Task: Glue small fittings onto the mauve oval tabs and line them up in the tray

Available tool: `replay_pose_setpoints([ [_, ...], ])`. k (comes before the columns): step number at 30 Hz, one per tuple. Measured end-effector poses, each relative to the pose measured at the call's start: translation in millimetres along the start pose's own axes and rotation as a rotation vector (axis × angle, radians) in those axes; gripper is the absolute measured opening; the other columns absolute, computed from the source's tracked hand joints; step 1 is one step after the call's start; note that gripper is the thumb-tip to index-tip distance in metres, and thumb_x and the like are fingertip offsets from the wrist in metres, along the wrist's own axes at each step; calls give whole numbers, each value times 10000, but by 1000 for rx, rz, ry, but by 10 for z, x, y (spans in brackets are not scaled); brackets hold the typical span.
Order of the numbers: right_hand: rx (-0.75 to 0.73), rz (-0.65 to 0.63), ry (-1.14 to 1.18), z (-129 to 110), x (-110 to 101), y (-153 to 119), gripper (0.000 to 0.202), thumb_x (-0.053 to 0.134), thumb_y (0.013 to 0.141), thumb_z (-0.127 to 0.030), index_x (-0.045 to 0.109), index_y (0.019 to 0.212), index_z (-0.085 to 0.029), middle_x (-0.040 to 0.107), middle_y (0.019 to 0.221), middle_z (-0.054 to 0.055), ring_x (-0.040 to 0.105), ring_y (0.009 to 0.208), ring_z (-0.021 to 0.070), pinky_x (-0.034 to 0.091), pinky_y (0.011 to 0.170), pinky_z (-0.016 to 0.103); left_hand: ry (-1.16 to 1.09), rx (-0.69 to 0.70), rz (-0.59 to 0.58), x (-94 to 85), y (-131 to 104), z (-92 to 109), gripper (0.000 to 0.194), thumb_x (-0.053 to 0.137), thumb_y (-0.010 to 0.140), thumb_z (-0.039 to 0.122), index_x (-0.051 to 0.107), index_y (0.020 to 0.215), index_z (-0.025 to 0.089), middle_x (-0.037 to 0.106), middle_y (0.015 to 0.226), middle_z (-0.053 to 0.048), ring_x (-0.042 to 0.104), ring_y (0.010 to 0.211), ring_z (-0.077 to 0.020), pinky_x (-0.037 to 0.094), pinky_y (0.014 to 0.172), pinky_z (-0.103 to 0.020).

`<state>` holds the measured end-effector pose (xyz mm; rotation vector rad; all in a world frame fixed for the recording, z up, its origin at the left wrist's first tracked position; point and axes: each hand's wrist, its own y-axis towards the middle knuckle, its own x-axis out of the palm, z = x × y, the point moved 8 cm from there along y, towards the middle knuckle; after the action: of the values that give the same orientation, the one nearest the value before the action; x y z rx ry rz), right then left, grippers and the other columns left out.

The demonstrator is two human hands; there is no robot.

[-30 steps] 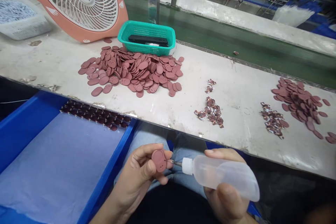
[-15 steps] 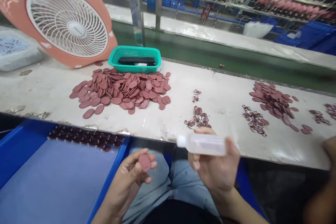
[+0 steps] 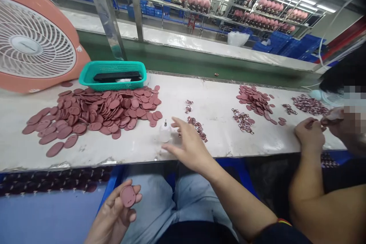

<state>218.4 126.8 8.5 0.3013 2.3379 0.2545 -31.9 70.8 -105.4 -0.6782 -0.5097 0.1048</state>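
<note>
Lower left, our left grip [image 3: 112,210] is pinching a reddish disc [image 3: 128,196]; mid-frame, our right grip [image 3: 190,145] is gaping beside a bottle [image 3: 165,134].

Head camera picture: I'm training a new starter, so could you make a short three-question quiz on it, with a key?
1. Which of the wearer's hands holds a reddish disc?
2. True or false: in the picture, the fan stands to the left of the green basket.
3. Fill in: by the open right hand, a translucent ______ stands on the white table, nozzle up.

Key: 1. The left hand. 2. True. 3. Bottle.
</note>
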Motion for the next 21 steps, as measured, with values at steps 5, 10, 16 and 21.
replay_pose_setpoints([
  [5, 92, 162, -226, 460, -677, -235, 261, 491, 980, -269, 646, 1133, -124, 677, 888, 113, 626, 773, 241, 536, 801, 457, -97, 3, -106, 128, -12, -87, 449, 972, 470, 358, 797, 875, 271, 817, 801, -5, 748, 636, -176, 515, 396, -144],
  [10, -68, -8, -301, 599, -694, -370, 328, 444, 958, -122, 689, 1152, -222, 672, 1174, 98, 622, 1098, 248, 520, 960, 441, -65, -14, -100, 255, -81, -119, 441, 960, 492, 397, 795, 879, 267, 810, 794, -3, 730, 634, -156, 505, 409, -138],
  [16, -153, -50, -355, 645, -699, -607, 276, 572, 972, -248, 673, 1228, -217, 670, 1024, 115, 636, 968, 264, 571, 843, 452, -20, -44, -26, 325, -153, -89, 438, 960, 477, 428, 789, 845, 261, 787, 745, 0, 707, 618, -160, 497, 406, -160],
  [21, -220, -43, -347, 666, -691, -824, 481, 706, 902, -327, 585, 1360, -243, 629, 1256, 143, 593, 1164, 309, 539, 962, 493, -51, -97, -68, 422, -154, -151, 462, 972, 459, 404, 795, 860, 259, 789, 752, -4, 708, 619, -147, 492, 406, -154],
])
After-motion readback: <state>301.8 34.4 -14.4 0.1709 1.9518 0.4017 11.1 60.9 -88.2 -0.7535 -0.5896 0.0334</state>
